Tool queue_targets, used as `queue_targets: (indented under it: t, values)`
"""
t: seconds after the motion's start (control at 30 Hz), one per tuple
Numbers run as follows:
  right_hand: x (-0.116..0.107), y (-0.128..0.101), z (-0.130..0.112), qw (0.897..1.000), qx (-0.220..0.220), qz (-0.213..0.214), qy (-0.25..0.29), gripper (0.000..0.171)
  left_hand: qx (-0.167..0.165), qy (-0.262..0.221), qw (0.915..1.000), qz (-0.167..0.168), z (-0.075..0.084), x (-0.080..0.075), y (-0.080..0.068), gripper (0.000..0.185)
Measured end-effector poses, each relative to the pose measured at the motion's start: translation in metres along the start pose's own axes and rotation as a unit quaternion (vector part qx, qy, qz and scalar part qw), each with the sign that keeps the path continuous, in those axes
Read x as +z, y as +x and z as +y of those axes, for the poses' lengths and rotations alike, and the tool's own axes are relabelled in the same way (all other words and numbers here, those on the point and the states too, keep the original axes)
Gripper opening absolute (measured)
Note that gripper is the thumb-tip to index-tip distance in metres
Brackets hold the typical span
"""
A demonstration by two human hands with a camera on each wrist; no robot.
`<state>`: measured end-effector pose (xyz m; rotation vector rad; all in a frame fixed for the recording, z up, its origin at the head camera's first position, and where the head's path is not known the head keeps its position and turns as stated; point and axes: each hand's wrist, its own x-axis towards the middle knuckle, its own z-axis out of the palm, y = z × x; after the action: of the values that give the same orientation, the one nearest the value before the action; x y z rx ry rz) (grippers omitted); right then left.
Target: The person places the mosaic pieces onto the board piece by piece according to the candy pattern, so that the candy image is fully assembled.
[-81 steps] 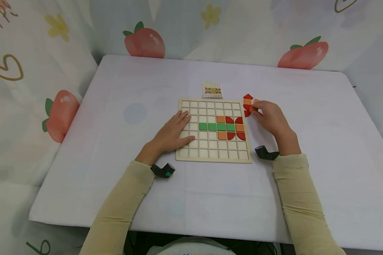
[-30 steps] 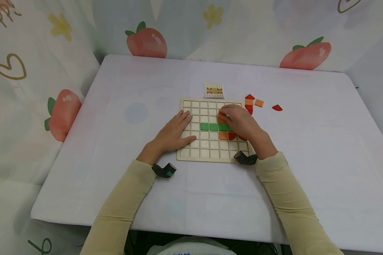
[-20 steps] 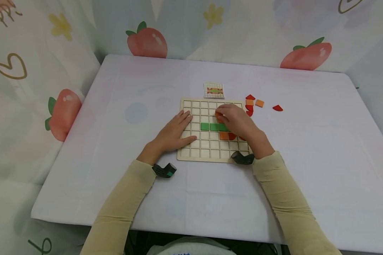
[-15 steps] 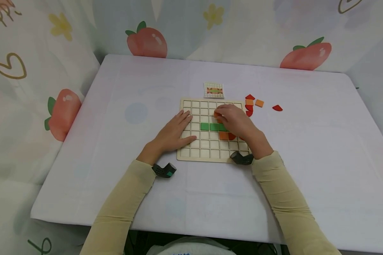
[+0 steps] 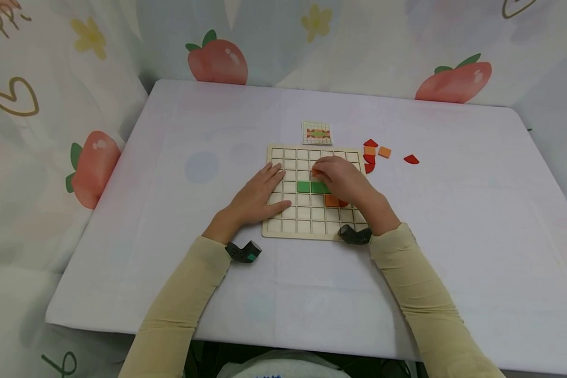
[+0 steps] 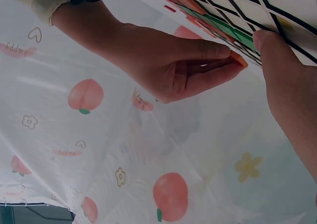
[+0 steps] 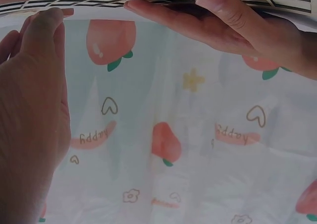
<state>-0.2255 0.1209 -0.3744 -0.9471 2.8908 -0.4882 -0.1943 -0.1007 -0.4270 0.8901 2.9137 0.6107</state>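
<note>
A wooden grid board point(image 5: 312, 233) lies on the white table. My left hand point(image 5: 262, 193) rests flat on the board's left columns, fingers straight. My right hand point(image 5: 318, 171) reaches over the board's middle and pinches a small orange tile point(image 5: 314, 172) just above the green tiles point(image 5: 310, 187). In the left wrist view the same orange tile point(image 6: 239, 60) sits between thumb and finger of the right hand point(image 6: 230, 59), close to the board point(image 6: 277, 16). An orange square point(image 5: 331, 201) and a red piece point(image 5: 343, 203) show in the row below; my right hand hides the other placed pieces.
A small pattern card point(image 5: 317, 133) lies just beyond the board. Loose red and orange pieces point(image 5: 370, 155) sit off the board's top right corner, with an orange square point(image 5: 384, 152) and a red quarter-round point(image 5: 411, 159) further right. A strawberry-print curtain surrounds the table.
My right hand left the loose pieces with an orange tile and has moved left across the board, now one or two columns further left. The left hand has stayed put.
</note>
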Motion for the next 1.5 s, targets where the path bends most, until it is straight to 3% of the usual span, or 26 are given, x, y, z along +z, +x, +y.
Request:
queue_targets:
  t: [0.73, 1.03, 1.5]
  values:
    - [0.003, 0.0017, 0.0001, 1.0, -0.017, -0.009, 0.001, 0.021, -0.015, -0.005, 0.9998, -0.007, 0.0019, -0.0017, 0.0001, 0.076]
    - [0.006, 0.0026, 0.003, 0.999, -0.04, 0.0, 0.0, 0.019, -0.009, -0.01, 0.9999, -0.004, 0.0003, -0.0017, 0.0004, 0.077]
    - [0.0081, 0.0014, 0.0037, 0.999, -0.038, -0.005, 0.003, 0.021, -0.006, -0.011, 0.9999, 0.001, 0.0007, -0.0014, -0.0002, 0.077]
